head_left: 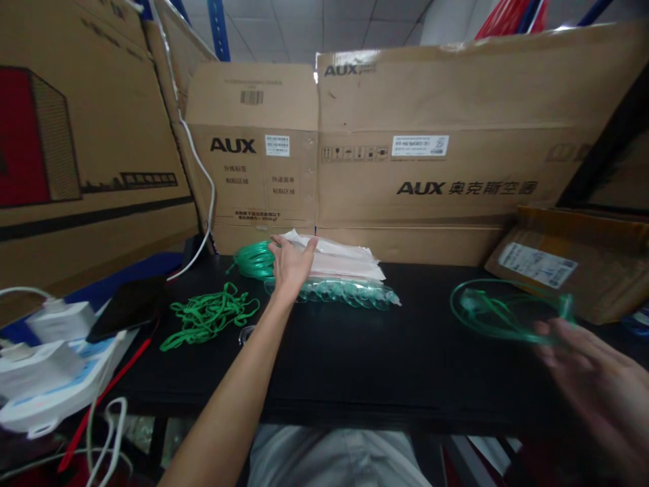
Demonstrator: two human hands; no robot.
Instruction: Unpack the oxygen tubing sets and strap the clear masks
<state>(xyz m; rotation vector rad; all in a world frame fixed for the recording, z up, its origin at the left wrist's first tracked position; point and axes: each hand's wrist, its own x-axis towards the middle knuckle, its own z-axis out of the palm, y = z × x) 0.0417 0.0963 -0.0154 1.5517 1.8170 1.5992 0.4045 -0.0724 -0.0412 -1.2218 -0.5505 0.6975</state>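
My left hand reaches to the back of the black table, thumb and fingers spread. It touches or hovers just over the flat white packets, beside a coil of clear green tubing. Which of these it presses on is partly hidden by the hand. In front of the packets lies a row of clear green plastic pieces. At the far right my right hand, blurred, is closed on a loop of clear green tubing held above the table. A tangle of green elastic cord lies left of my left forearm.
Cardboard panels stand along the back and left. A small taped box sits at the right. On the left are a power strip with plugs, a dark phone-like slab and cables. The black table has a front edge near my lap.
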